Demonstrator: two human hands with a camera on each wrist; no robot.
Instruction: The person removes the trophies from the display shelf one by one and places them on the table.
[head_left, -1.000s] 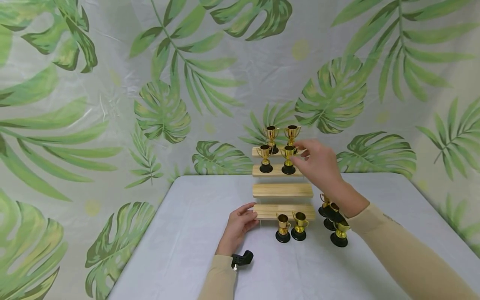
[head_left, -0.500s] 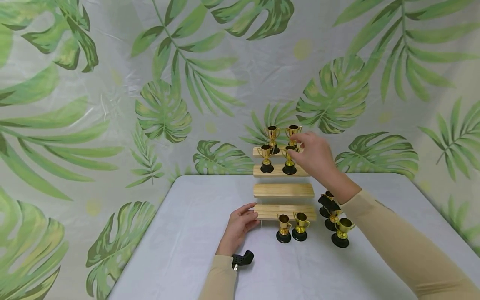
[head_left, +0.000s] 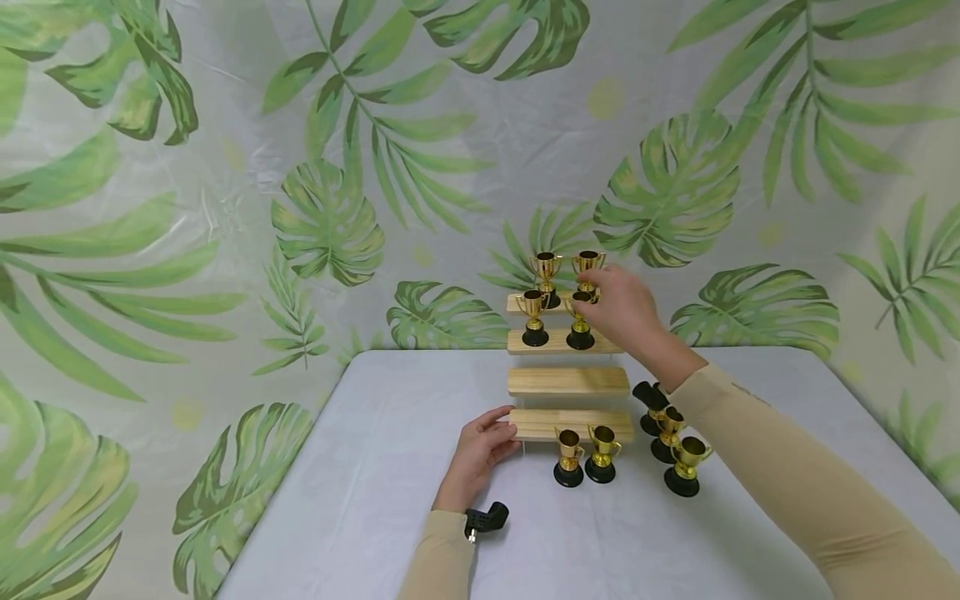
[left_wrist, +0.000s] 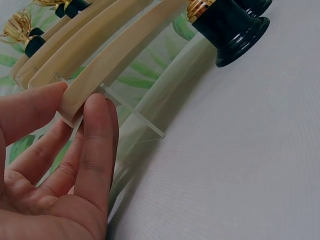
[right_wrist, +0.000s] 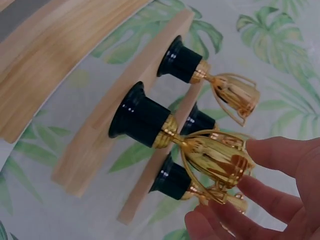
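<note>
A stepped stand with several light wooden shelves [head_left: 567, 381] on clear supports stands on the table. My left hand [head_left: 480, 446] grips the left end of its lowest shelf [left_wrist: 125, 42], thumb on one side and fingers on the other. On the second shelf from the top stand two small gold trophies with black bases. My right hand [head_left: 618, 308] pinches the cup of the right trophy [right_wrist: 215, 160] near its rim; its base sits on the shelf. Beside it is the left trophy [head_left: 533, 317]. Two more trophies [head_left: 546, 267] stand on the top shelf, the right one partly hidden by my hand.
Two trophies [head_left: 568, 458] stand on the white-covered table [head_left: 375, 467] before the lowest shelf. Another group of trophies [head_left: 683, 467] stands right of the stand, partly under my right forearm. A leaf-patterned cloth [head_left: 450, 167] hangs behind.
My right hand has shifted slightly left over the right trophy on the second shelf, and its forearm has moved left with it. The left hand stays on the lowest shelf.
</note>
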